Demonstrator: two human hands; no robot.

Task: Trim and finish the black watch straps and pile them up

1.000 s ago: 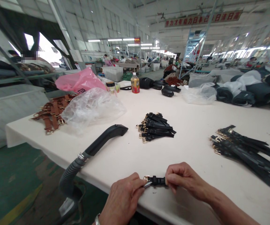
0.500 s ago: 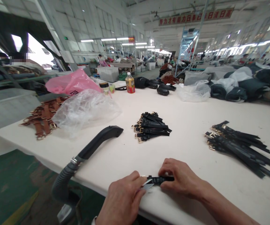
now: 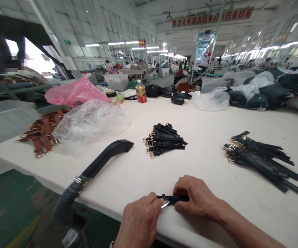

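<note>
A short black strap [image 3: 173,198] lies at the table's front edge between my two hands. My right hand [image 3: 194,196] pinches the strap's right end between thumb and fingers. At the strap's left end, my left hand [image 3: 141,217] is closed around thread snips [image 3: 165,204], whose shiny blade tips stick out beside the strap. The handle is hidden in the palm. Beyond my hands sits a pile of black buckled straps [image 3: 166,139] with gold buckles facing left. Longer black straps [image 3: 261,162], also with gold buckles, lie in a bundle at right.
A black suction nozzle [image 3: 107,156] on a grey hose reaches over the front edge at left. Brown straps [image 3: 44,131], a clear plastic bag [image 3: 92,125] and a pink bag [image 3: 73,91] lie behind it. A bottle [image 3: 141,92] stands at the back, with dark rolls [image 3: 257,100] at right.
The snips' two blades stood apart before; now they look closer together beside the strap. My left hand has tipped slightly over the strap. The whole view has shifted a little.
</note>
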